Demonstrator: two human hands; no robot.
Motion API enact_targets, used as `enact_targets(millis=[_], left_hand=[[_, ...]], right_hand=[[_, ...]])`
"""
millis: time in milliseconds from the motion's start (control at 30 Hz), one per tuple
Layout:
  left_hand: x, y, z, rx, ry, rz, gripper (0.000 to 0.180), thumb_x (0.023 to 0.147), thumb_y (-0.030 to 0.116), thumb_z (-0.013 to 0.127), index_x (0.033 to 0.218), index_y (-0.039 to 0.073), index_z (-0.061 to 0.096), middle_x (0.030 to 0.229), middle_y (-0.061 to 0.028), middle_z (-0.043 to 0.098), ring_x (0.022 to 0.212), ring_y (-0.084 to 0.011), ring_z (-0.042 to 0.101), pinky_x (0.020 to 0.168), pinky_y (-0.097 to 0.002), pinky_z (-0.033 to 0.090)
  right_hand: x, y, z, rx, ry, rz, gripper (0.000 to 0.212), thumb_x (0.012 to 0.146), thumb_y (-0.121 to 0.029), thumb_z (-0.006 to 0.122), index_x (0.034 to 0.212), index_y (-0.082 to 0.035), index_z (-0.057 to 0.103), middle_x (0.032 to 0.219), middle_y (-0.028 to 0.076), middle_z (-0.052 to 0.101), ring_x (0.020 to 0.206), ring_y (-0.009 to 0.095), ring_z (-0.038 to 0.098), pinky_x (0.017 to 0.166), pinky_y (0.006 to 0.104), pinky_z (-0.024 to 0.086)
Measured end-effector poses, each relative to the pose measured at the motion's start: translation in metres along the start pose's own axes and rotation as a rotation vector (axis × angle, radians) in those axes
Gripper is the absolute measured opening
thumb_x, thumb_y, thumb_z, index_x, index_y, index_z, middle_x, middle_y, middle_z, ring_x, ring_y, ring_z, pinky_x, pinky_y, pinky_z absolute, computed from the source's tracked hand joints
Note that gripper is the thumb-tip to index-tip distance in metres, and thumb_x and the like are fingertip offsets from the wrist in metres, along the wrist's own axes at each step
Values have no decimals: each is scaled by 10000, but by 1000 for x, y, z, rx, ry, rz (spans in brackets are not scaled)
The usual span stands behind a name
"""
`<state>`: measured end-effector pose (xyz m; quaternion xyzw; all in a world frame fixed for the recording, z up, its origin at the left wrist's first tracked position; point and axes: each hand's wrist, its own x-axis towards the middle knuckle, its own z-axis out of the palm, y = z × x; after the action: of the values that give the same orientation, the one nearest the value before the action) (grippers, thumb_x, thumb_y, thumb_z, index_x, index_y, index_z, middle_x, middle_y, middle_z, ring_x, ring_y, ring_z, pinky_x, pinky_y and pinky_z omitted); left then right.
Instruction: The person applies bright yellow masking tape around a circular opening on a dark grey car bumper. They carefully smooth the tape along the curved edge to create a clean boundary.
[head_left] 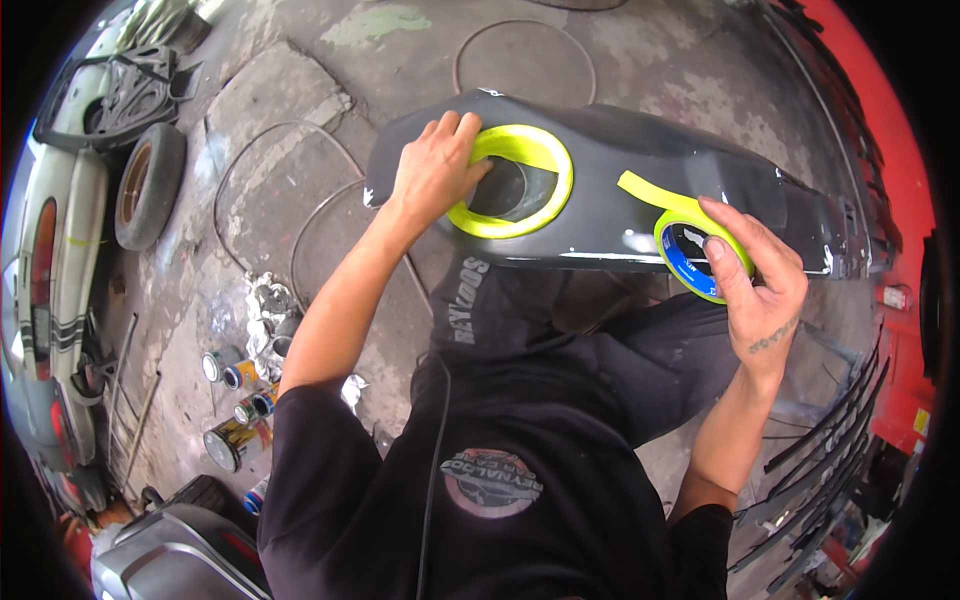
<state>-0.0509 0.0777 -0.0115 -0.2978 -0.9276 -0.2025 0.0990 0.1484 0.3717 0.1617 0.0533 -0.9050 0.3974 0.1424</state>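
Note:
A long dark grey body panel (pixel 610 150) lies across in front of me, just beyond my lap. Yellow masking tape (pixel 562 190) lines the rim of the round opening at its left part. My left hand (pixel 437 165) grips the left side of this taped rim, fingers curled over its outer edge and thumb toward the opening. To the right, my right hand (pixel 755 255) holds a roll of yellow masking tape (pixel 672 238) with a blue inner core, thumb inside the ring. A loose strip (pixel 648 190) sticks out from the roll toward the left, over the panel.
Paint cans (pixel 238 440) and crumpled foil-like material (pixel 268 315) sit on the floor at left. A hose (pixel 225 195) loops over the concrete. A wheel (pixel 150 187) stands farther left, near car parts. Several black strips (pixel 825 450) and a red surface (pixel 905 290) are at right.

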Motion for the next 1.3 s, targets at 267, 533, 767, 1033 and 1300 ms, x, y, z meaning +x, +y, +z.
enact_targets(millis=[267, 533, 767, 1033, 1300], left_hand=[[14, -1, -1, 69, -95, 58, 409, 832, 182, 854, 1119, 69, 586, 999, -174, 690, 842, -427, 740, 734, -521, 606], [0, -4, 2, 49, -88, 20, 389, 812, 155, 861, 1088, 62, 605, 984, -185, 690, 820, -437, 737, 716, -526, 595], [-11, -11, 6, -74, 33, -50, 334, 828, 159, 852, 1064, 60, 638, 1012, -154, 684, 889, -411, 730, 751, -515, 588], [-54, 30, -4, -441, 29, -209, 313, 1027, 173, 683, 1272, -13, 742, 1233, -225, 763, 1171, -410, 703, 1053, -493, 522], [-51, 40, 8, -455, 81, -162, 276, 1027, 107, 636, 1240, -31, 747, 1282, -244, 741, 1197, -428, 676, 1058, -507, 510]], right_hand=[[-2, 22, -3, 180, 84, 141, 333, 1005, -110, 771, 1311, 22, 775, 899, 66, 721, 700, 105, 613, 670, 246, 462], [1, 72, -6, 571, 93, 117, 430, 1058, -124, 677, 1426, 97, 663, 800, 38, 549, 629, 92, 491, 554, 236, 394], [-1, 76, 2, 528, 118, 179, 425, 1063, -122, 669, 1425, 100, 661, 791, 48, 560, 615, 97, 500, 542, 237, 391], [5, 78, 1, 543, 115, 204, 442, 1048, -139, 701, 1406, 117, 668, 775, 45, 560, 611, 101, 499, 509, 240, 386], [7, 65, 0, 648, 21, 169, 442, 1036, -121, 697, 1395, 136, 663, 825, 94, 632, 594, 106, 524, 502, 235, 411]])
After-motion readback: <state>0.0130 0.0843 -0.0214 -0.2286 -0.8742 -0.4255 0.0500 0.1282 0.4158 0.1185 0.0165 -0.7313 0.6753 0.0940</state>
